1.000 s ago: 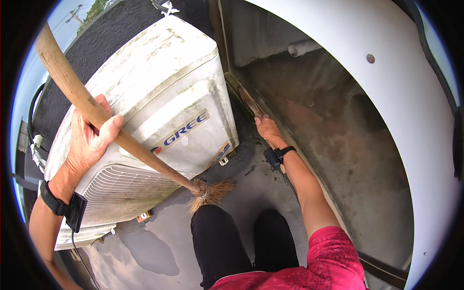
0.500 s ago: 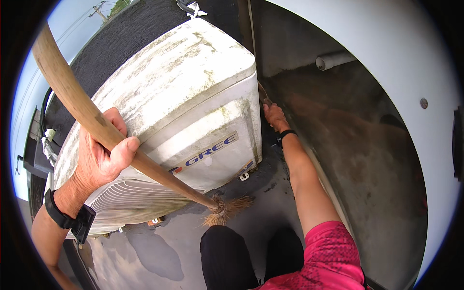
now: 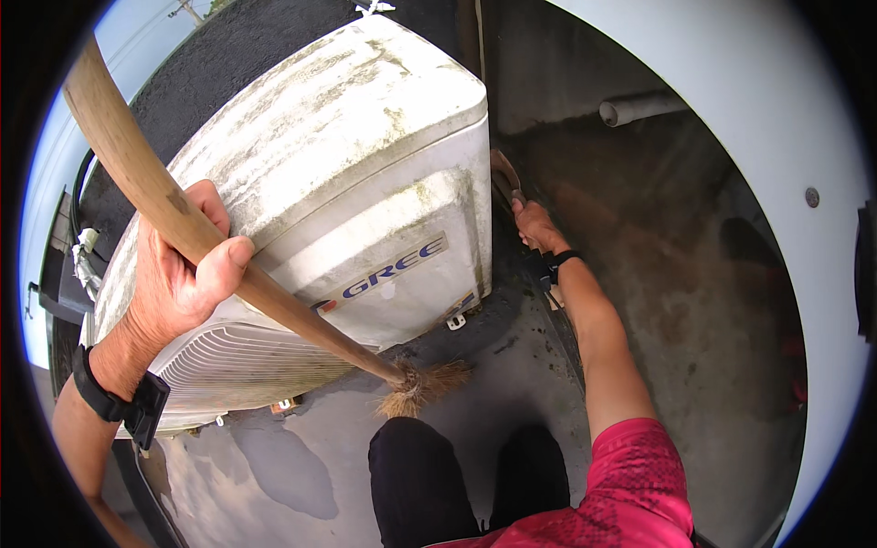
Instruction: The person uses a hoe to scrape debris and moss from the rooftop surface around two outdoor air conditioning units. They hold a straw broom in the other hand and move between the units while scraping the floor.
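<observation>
A worn straw broom (image 3: 338, 342) slants across the view, its wooden handle rising to the upper left and its bristles on the wet grey floor before my knees. My left hand (image 3: 187, 265) grips the handle, thumb on the near side, beside the white air-conditioner outdoor unit (image 3: 393, 196). My right hand (image 3: 536, 226) reaches into the narrow gap along the unit's right end. It is closed around the handle of a tool with a curved, rust-brown blade (image 3: 503, 171), which looks like a sickle. The blade's far end is partly hidden behind the unit.
The unit's top is stained with dirt and moss. On the right, a large white curved panel (image 3: 731, 82) frames a darker, lower floor area. A white pipe (image 3: 635, 110) juts out there. Cables with white wrapping (image 3: 87, 256) hang at the left.
My right hand has drawn back slightly toward me and to the right, and more of the curved blade shows. My left hand still holds the broom; the view has shifted a little.
</observation>
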`<action>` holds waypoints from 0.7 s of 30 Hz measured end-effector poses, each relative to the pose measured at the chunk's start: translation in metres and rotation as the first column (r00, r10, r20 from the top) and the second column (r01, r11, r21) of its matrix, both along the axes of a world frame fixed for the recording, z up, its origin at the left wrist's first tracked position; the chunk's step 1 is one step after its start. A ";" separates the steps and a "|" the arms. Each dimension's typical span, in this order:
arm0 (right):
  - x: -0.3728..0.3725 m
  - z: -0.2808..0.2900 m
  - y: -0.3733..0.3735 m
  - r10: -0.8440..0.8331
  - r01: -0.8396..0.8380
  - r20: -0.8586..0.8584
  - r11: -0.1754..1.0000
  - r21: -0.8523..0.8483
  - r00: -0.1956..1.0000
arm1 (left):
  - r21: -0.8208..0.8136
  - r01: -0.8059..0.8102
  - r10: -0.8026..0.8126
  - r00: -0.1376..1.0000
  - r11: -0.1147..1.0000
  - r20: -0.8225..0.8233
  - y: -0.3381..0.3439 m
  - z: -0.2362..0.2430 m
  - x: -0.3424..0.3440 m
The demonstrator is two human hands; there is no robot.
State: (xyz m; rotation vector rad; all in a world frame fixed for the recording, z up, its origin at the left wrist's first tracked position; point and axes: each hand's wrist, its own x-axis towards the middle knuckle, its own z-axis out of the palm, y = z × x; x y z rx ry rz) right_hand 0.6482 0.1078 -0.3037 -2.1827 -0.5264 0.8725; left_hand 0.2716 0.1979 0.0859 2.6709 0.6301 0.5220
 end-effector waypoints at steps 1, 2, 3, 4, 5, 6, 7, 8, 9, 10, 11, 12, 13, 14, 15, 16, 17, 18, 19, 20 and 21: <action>0.001 -0.001 -0.002 0.009 -0.009 0.025 1.000 -0.005 1.000 | 0.014 0.004 -0.004 1.000 1.000 0.000 0.000 0.000 0.000; 0.002 -0.003 -0.004 0.019 -0.018 0.042 0.999 -0.032 0.999 | 0.050 -0.016 0.017 1.000 0.999 -0.005 0.000 0.000 0.000; 0.002 -0.005 -0.004 0.023 -0.021 0.090 0.999 -0.024 0.996 | 0.021 -0.009 0.009 1.000 1.000 0.004 0.000 0.001 0.000; 0.002 -0.006 -0.002 0.022 -0.018 0.126 0.999 -0.039 0.992 | 0.011 -0.020 0.020 1.000 1.000 0.004 -0.001 0.001 0.000; 0.002 -0.007 0.001 0.034 -0.029 0.155 0.999 -0.033 0.987 | -0.003 -0.028 0.028 1.000 1.000 0.005 -0.002 0.000 0.000; 0.002 -0.007 0.005 0.073 -0.056 0.301 0.996 -0.065 0.951 | -0.003 -0.019 0.019 1.000 1.000 0.008 -0.002 0.000 0.000; 0.003 -0.006 0.009 0.121 -0.099 0.434 0.992 -0.074 0.893 | 0.003 -0.012 0.012 1.000 1.000 0.013 -0.001 0.000 0.001; 0.003 -0.004 0.013 0.161 -0.106 0.534 0.985 -0.134 0.830 | 0.011 -0.005 0.005 1.000 1.000 0.015 -0.001 0.000 0.001; 0.004 -0.002 0.018 0.189 -0.157 0.553 0.982 -0.106 0.812 | 0.013 -0.003 0.003 1.000 1.000 0.017 -0.001 0.000 0.001; 0.007 0.000 0.023 0.213 -0.172 0.550 0.977 -0.126 0.808 | 0.016 -0.001 0.001 1.000 1.000 0.019 0.000 0.000 0.001; 0.010 0.003 0.029 0.229 -0.182 0.550 0.973 -0.141 0.803 | 0.015 0.001 -0.001 1.000 1.000 0.021 0.000 0.000 0.000; 0.012 0.005 0.035 0.239 -0.182 0.545 0.971 -0.157 0.804 | 0.021 0.001 -0.001 1.000 1.000 0.022 0.001 -0.001 0.000; 0.015 0.006 0.042 0.240 -0.178 0.543 0.970 -0.165 0.805 | 0.027 0.000 0.000 1.000 1.000 0.021 0.001 -0.001 0.000; 0.018 0.007 0.047 0.227 -0.177 0.553 0.974 -0.144 0.802 | 0.058 -0.010 0.010 1.000 0.998 0.012 0.002 -0.001 -0.001; 0.019 0.006 0.052 0.254 -0.181 0.534 0.966 -0.186 0.806 | 0.039 0.001 -0.002 1.000 0.999 0.017 0.002 -0.002 -0.001; 0.021 0.005 0.056 0.267 -0.189 0.530 0.962 -0.198 0.805 | 0.045 0.004 -0.004 1.000 0.999 0.018 0.003 -0.002 -0.001; 0.022 0.004 0.059 0.287 -0.194 0.530 0.955 -0.225 0.798 | 0.091 -0.008 0.006 1.000 0.996 0.018 0.003 -0.002 -0.001; 0.023 0.003 0.061 0.294 -0.204 0.523 0.953 -0.224 0.800 | 0.048 -0.004 0.002 1.000 0.999 0.026 0.003 -0.002 -0.001; 0.023 0.001 0.061 0.289 -0.216 0.492 0.956 -0.200 0.821 | 0.042 -0.010 0.009 1.000 0.999 0.030 0.002 -0.002 -0.002; 0.023 0.001 0.059 0.281 -0.211 0.464 0.957 -0.197 0.840 | 0.073 -0.027 0.026 0.999 0.997 0.023 0.002 -0.003 -0.002; 0.022 0.001 0.055 0.270 -0.204 0.437 0.960 -0.194 0.858 | 0.042 -0.011 0.010 1.000 0.999 0.028 0.002 -0.003 -0.002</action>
